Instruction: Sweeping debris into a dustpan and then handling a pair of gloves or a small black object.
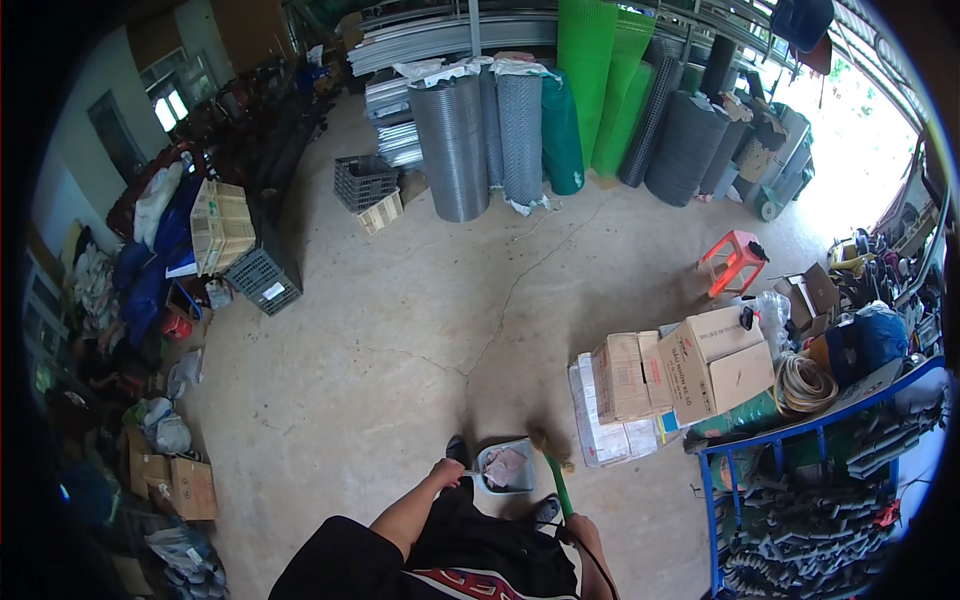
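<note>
My left hand point(448, 472) is closed around the handle of a pale grey dustpan point(517, 486). Inside the pan lies a crumpled pinkish-white scrap point(504, 466) with some dark debris under it. My right hand point(582, 531) grips a broom by its green handle point(558, 484). The broom's brown bristles point(541, 441) are just right of the pan's far corner, low over the concrete floor; whether they touch it I cannot tell. My shoes show on either side of the dustpan, partly hidden.
Stacked cardboard boxes point(716, 364) stand on the right, near a blue metal rack point(705, 480) of black fittings. Farther off is a red plastic stool point(735, 262). Wire mesh rolls point(452, 150) line the back. Plastic crates point(264, 274) and boxes point(193, 487) lie along the left.
</note>
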`<control>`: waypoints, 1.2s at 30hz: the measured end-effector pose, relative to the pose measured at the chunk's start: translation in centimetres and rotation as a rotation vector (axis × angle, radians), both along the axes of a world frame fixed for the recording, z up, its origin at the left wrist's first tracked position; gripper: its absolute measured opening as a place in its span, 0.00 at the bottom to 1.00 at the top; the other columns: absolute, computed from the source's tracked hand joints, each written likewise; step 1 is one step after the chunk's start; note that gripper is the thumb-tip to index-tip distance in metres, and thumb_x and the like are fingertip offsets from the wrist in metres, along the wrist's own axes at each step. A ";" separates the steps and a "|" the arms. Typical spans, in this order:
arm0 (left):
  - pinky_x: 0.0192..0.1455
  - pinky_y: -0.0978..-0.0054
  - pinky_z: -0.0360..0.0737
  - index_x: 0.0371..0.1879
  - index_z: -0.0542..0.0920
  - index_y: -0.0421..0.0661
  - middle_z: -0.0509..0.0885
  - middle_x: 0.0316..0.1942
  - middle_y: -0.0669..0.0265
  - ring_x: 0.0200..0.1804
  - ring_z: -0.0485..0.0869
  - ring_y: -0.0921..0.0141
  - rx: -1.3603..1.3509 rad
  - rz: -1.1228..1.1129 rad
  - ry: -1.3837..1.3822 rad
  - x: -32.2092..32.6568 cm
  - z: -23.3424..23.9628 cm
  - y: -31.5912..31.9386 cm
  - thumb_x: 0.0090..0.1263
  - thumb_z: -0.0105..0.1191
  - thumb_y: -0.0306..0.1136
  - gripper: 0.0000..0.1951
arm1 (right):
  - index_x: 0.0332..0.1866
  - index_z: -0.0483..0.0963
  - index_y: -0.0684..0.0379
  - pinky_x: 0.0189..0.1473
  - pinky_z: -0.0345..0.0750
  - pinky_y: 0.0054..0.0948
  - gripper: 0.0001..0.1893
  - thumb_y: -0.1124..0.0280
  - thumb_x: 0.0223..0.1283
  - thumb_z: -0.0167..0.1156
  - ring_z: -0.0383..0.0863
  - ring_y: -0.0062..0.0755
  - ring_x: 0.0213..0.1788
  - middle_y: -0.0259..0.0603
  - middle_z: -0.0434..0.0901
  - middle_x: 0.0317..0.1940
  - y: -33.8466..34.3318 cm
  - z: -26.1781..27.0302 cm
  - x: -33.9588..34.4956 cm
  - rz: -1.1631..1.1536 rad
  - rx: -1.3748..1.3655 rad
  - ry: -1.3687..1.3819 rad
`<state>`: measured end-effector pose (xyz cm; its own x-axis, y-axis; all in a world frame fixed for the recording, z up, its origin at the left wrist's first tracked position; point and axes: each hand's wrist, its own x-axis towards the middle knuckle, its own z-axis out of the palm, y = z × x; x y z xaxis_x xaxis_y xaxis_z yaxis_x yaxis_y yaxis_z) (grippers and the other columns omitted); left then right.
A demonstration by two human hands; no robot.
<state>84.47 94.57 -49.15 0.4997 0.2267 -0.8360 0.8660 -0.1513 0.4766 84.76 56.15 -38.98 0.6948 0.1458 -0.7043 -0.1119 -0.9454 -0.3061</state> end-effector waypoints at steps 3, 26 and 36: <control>0.31 0.69 0.83 0.35 0.81 0.41 0.83 0.32 0.58 0.31 0.85 0.64 0.085 -0.179 0.065 0.4 1.8 -0.4 0.62 0.50 0.34 0.11 | 0.35 0.78 0.61 0.33 0.79 0.42 0.13 0.65 0.44 0.63 0.83 0.50 0.32 0.51 0.82 0.26 -1.7 -0.9 1.3 0.263 -0.077 0.118; 0.49 0.60 0.79 0.32 0.84 0.47 0.83 0.39 0.53 0.45 0.82 0.55 0.472 -0.447 -0.418 3.5 1.9 -1.3 0.62 0.46 0.44 0.16 | 0.39 0.80 0.62 0.37 0.79 0.35 0.19 0.64 0.39 0.64 0.85 0.44 0.35 0.50 0.83 0.28 -21.0 -1.3 -3.6 -0.313 -0.183 0.131; 0.51 0.61 0.78 0.34 0.83 0.46 0.83 0.40 0.52 0.46 0.82 0.55 0.618 -0.630 -0.320 4.1 6.0 -2.7 0.62 0.45 0.44 0.17 | 0.28 0.79 0.66 0.23 0.75 0.33 0.14 0.63 0.44 0.69 0.81 0.33 0.20 0.44 0.80 0.19 -22.0 -7.1 -12.5 -0.609 -0.072 0.110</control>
<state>88.54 91.82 -43.15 0.8667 0.1941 -0.4596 0.3802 -0.8535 0.3565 72.29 34.15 -46.12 0.5612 -0.3047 -0.7696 -0.6648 -0.7198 -0.1998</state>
